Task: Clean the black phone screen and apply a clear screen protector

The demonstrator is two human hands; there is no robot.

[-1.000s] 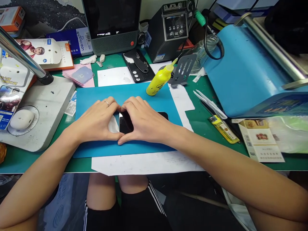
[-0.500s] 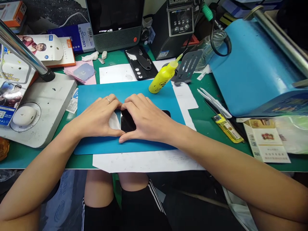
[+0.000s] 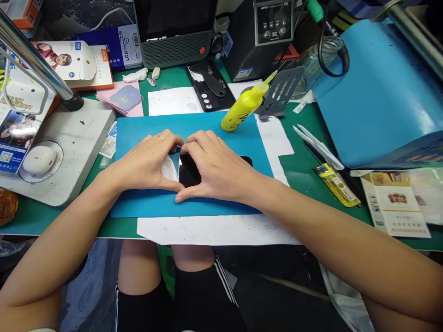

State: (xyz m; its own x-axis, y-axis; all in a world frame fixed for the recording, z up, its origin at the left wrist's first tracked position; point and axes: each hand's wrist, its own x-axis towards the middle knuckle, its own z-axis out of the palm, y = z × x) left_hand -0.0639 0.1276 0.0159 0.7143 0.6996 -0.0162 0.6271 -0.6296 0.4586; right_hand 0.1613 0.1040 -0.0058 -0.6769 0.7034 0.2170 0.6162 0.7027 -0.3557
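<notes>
A black phone (image 3: 189,172) lies flat on the blue mat (image 3: 145,203), mostly covered by my hands. My left hand (image 3: 147,161) rests at its left end, fingers bent, thumb along the near edge, over a white piece (image 3: 170,170) that peeks out beside the phone. My right hand (image 3: 216,167) lies over the phone's right part, fingers curled at the far edge and thumb at the near edge. Fingertips and thumbs of both hands meet, gripping the phone's end between them.
A yellow squeeze bottle (image 3: 244,107) lies at the mat's far right corner, beside a grey stand (image 3: 279,92). A white microscope base (image 3: 58,152) stands left. White tweezers (image 3: 320,147) and a yellow lighter (image 3: 335,184) lie right, before a blue roller machine (image 3: 377,92). White paper (image 3: 207,228) sits at the table's front edge.
My hands stay on the phone with almost no change of grip. The view has shifted, so everything sits slightly further right and higher in the picture.
</notes>
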